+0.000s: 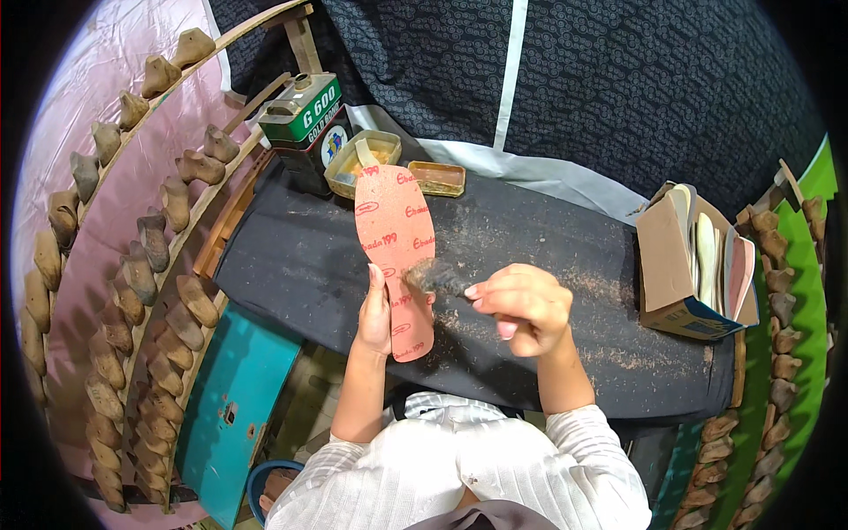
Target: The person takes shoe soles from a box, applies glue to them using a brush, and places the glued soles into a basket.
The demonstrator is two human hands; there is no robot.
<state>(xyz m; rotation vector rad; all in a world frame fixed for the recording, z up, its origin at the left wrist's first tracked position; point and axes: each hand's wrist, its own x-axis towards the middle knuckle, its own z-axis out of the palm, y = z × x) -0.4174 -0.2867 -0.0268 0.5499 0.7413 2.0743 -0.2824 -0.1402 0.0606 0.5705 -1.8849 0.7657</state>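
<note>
My left hand (375, 311) holds a pink sole-shaped insole board (395, 225) upright over the table, thumb along its left edge and fingers behind it. Red print covers the board's face. Between the fingertips of my right hand (527, 309) is a small dark brush (449, 281), smeared by motion. Its brownish tip is at the board's right edge, around the middle; whether it touches the face I cannot tell.
A green and black can (305, 124), an open tub (389, 146) and a shallow tray (439, 179) stand at the back left. Crumbs litter the black-covered table (565, 265). A cardboard box (658, 274) of soles stands right. Racks of wooden shoe lasts (155, 238) flank both sides.
</note>
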